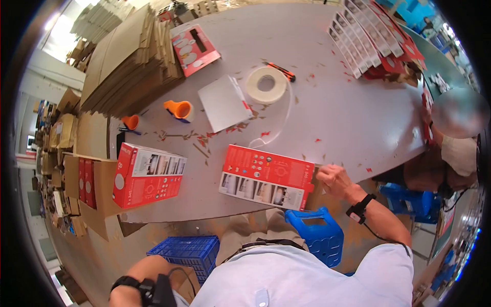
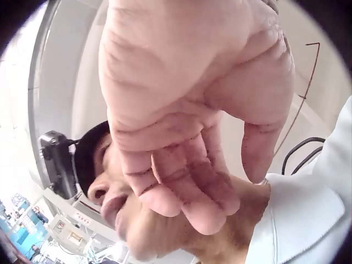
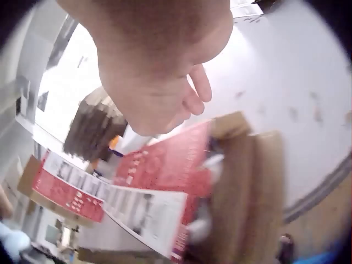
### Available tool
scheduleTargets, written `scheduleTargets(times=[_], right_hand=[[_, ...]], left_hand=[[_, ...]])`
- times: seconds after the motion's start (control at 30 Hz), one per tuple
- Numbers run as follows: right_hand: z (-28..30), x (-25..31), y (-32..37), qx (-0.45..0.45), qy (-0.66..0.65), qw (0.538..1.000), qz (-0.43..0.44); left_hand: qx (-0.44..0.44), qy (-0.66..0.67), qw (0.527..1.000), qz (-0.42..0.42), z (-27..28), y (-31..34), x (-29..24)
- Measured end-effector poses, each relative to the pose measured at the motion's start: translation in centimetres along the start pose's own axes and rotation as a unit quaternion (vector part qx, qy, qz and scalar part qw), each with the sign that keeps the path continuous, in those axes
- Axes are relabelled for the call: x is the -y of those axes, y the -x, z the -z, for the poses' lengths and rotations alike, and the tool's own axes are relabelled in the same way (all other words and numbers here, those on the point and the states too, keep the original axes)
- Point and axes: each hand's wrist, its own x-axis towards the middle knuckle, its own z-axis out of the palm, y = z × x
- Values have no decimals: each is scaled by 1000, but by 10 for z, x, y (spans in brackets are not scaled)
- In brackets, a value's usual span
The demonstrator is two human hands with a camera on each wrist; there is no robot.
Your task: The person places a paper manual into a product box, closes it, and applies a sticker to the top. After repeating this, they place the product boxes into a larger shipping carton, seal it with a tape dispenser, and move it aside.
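Observation:
A red and white printed carton (image 1: 267, 176) lies on the table in front of the person. Its right end stands open, with brown inner flaps (image 3: 245, 176) folded outward and something whitish inside, as the right wrist view shows. My right hand (image 1: 332, 180) is beside that open end in the head view, its fingers loosely curled; the right wrist view shows nothing between the fingers of this hand (image 3: 165, 82). Raised near the person's face, my left hand (image 2: 192, 110) has relaxed, slightly bent fingers and holds nothing. In the head view only its forearm and wrist strap show, at lower left.
Another red carton (image 1: 151, 176) stands left, by an open brown box (image 1: 99, 215). Behind are a white box (image 1: 224, 104), a tape roll (image 1: 266, 85), an orange-black cutter (image 1: 282, 72), orange tape dispensers (image 1: 178, 109) and stacked cardboard (image 1: 133, 61). Another person (image 1: 460, 153) is at the right.

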Motion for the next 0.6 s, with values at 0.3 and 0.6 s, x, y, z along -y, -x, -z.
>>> scheduleTargets(times=[0.3,0.6], right_hand=[[-20,129,-290,-241,-18,970,40],[-56,110,-378,-188,-133,964,-133]], left_hand=[[-322,32,825,463,-62,158,41],[-442,170,641,604,-124,266,42]])
